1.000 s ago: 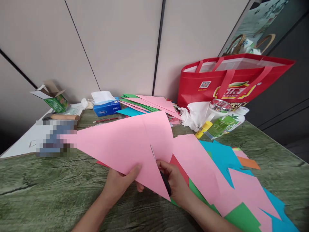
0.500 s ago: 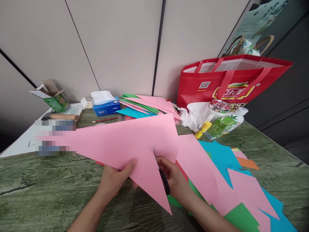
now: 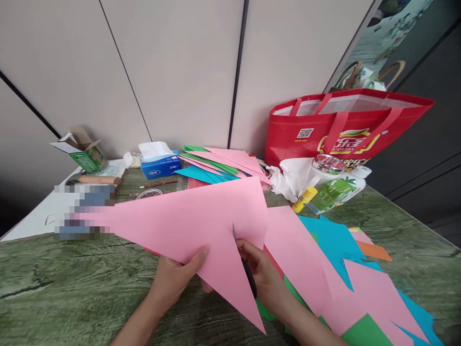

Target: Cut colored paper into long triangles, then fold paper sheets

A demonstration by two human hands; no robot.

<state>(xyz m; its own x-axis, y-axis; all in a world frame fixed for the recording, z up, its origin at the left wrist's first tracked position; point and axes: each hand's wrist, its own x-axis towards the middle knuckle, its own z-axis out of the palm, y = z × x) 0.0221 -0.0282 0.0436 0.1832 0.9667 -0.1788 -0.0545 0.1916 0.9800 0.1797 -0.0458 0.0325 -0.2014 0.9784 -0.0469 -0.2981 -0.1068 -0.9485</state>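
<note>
My left hand (image 3: 175, 278) pinches the near edge of a large pink paper sheet (image 3: 187, 221), thumb on top and fingers under it. In my right hand (image 3: 264, 276) are black-handled scissors (image 3: 247, 269), whose blade sits in a cut running up into the sheet. The sheet is held up off the green table (image 3: 72, 293). A long pointed flap of it hangs toward me between the two hands.
Pink, blue, green and orange paper scraps (image 3: 334, 259) lie to the right. At the back sit a stack of coloured triangles (image 3: 219, 161), a blue tissue box (image 3: 160, 166), a glue stick (image 3: 304, 198), a bottle (image 3: 336, 187), a red bag (image 3: 342, 127), a small carton (image 3: 84, 154).
The cut has lengthened and the pointed flap hangs lower toward me. Both hands shifted slightly right and nearer with the sheet.
</note>
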